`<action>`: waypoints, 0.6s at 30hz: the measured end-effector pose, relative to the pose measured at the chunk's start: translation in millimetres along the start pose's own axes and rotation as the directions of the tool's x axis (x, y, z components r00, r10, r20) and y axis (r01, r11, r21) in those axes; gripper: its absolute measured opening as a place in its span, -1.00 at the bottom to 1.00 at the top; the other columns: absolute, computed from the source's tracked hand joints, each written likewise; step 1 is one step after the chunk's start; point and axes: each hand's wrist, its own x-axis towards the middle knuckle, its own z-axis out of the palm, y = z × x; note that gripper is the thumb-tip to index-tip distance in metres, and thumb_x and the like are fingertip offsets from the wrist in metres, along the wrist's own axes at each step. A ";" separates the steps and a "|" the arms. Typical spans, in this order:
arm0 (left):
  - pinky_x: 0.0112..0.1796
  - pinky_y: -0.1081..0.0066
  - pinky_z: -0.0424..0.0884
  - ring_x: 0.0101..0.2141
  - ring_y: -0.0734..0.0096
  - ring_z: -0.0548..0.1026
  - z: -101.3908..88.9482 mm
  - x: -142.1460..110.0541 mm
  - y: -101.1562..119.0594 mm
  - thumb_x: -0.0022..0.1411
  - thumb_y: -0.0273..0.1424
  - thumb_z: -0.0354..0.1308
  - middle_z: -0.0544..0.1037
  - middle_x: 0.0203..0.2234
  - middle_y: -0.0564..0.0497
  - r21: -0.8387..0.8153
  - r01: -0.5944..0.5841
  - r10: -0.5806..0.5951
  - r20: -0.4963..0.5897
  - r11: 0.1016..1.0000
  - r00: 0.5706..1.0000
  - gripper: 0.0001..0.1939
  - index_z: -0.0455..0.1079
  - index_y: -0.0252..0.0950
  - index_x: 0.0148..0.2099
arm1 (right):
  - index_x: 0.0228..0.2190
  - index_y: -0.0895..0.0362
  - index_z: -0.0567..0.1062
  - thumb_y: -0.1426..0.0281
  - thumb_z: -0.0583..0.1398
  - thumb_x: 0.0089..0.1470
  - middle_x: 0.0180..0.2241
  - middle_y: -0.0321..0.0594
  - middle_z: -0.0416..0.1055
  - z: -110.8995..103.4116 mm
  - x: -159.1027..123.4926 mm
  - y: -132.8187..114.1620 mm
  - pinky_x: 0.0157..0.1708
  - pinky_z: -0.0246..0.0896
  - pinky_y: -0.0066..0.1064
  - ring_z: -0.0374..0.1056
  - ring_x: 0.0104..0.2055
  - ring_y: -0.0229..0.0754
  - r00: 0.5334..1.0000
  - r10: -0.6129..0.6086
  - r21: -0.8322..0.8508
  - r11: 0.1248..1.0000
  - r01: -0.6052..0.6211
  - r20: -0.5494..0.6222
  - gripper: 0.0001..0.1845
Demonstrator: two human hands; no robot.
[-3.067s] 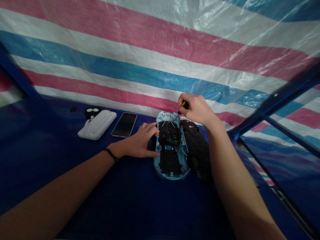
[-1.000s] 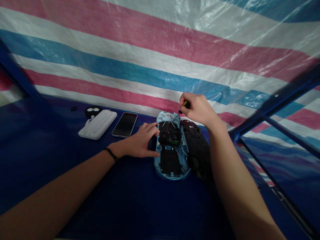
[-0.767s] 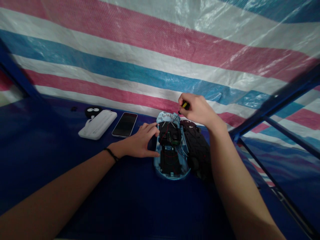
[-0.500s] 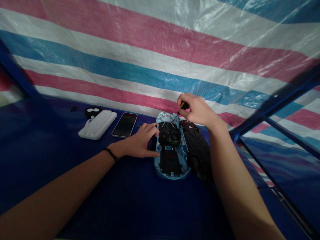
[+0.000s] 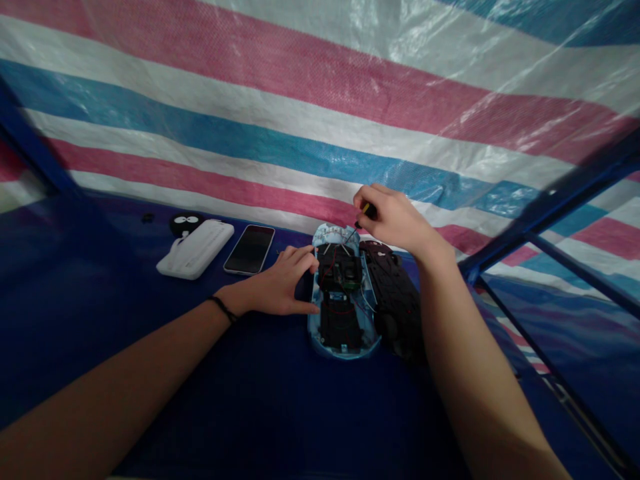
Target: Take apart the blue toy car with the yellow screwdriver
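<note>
A light blue toy car body (image 5: 370, 319) lies upside down, its black inner parts and thin wires showing. My left hand (image 5: 286, 280) rests against its left side, thumb and fingers spread apart. In my right hand (image 5: 393, 217) is a screwdriver (image 5: 370, 211) with a black and yellow handle, fingers wrapped round it. The thin shaft slants down to the left, with its tip at the far part of the car body. Whether the tip sits on a screw is too small to tell. Right beside the body lies a black car chassis (image 5: 395, 287), partly hidden by my right forearm.
Left of my hand lie a phone (image 5: 250, 249), a white power bank (image 5: 196, 250) and a black round thing with white eyes (image 5: 185, 223). Striped plastic sheeting (image 5: 300, 147) hangs behind the blue table (image 5: 260, 400). A blue metal frame (image 5: 550, 207) stands at the right.
My right hand has turned very slightly on the screwdriver's handle. My left hand, the car body and the other things stay where they were.
</note>
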 end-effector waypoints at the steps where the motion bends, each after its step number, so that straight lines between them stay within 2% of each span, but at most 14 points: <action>1: 0.23 -0.30 0.20 0.30 -0.38 0.18 0.1 0.1 -0.1 0.15 0.04 0.43 0.34 0.21 -0.31 0.001 -0.001 0.001 0.000 1.000 1.000 -0.39 0.22 -0.23 -0.07 | -0.23 0.14 0.43 0.52 0.15 -0.03 -0.23 -0.09 0.42 -0.2 0.0 -0.1 -0.18 0.18 -0.30 0.36 -0.23 -0.08 1.000 -0.005 0.008 1.000 0.005 0.011 -0.74; 3: 0.24 -0.31 0.19 0.29 -0.38 0.18 0.0 0.2 -0.3 0.16 0.04 0.43 0.35 0.20 -0.31 0.003 -0.006 0.006 0.003 1.000 1.000 -0.39 0.22 -0.23 -0.07 | -0.22 0.14 0.44 0.52 0.16 -0.07 -0.21 -0.08 0.42 -0.2 0.0 -0.1 -0.19 0.18 -0.30 0.35 -0.23 -0.07 1.000 -0.005 0.007 1.000 0.004 0.015 -0.71; 7: 0.24 -0.31 0.18 0.29 -0.38 0.19 0.6 -0.1 -1.7 0.17 0.04 0.42 0.36 0.19 -0.31 0.007 -0.013 0.013 0.002 1.000 1.000 -0.40 0.23 -0.23 -0.05 | -0.25 0.14 0.44 0.45 0.15 0.08 -0.26 -0.08 0.42 2.0 0.6 -0.3 -0.17 0.19 -0.27 0.34 -0.26 -0.07 1.000 0.011 -0.010 1.000 -0.011 -0.029 -0.85; 11: 0.22 -0.30 0.20 0.30 -0.38 0.18 1.8 -0.1 -2.7 0.16 0.05 0.43 0.36 0.17 -0.30 0.017 -0.016 0.016 0.002 1.000 1.000 -0.39 0.21 -0.23 -0.06 | -0.25 0.15 0.46 0.50 0.17 -0.02 -0.24 -0.08 0.43 4.3 1.0 -0.4 -0.20 0.20 -0.29 0.35 -0.27 -0.09 0.999 0.010 -0.009 1.000 -0.011 -0.048 -0.78; 15: 0.23 -0.32 0.18 0.30 -0.39 0.18 1.3 0.4 -1.4 0.17 0.06 0.42 0.37 0.16 -0.30 0.022 -0.019 0.019 0.007 1.000 1.000 -0.39 0.21 -0.23 -0.06 | -0.25 0.16 0.47 0.40 0.17 0.14 -0.30 -0.08 0.42 5.2 1.2 0.4 -0.21 0.20 -0.25 0.33 -0.31 -0.07 0.996 0.056 -0.061 0.996 -0.060 -0.070 -0.86; 18: 0.25 -0.32 0.16 0.30 -0.39 0.18 0.6 0.5 -0.5 0.16 0.05 0.43 0.36 0.17 -0.30 0.015 -0.007 0.007 0.008 1.000 1.000 -0.38 0.21 -0.23 -0.06 | -0.25 0.17 0.49 0.50 0.16 0.05 -0.23 -0.07 0.43 6.0 1.1 1.1 -0.18 0.23 -0.28 0.36 -0.28 -0.09 0.997 0.034 -0.018 0.999 -0.035 -0.066 -0.82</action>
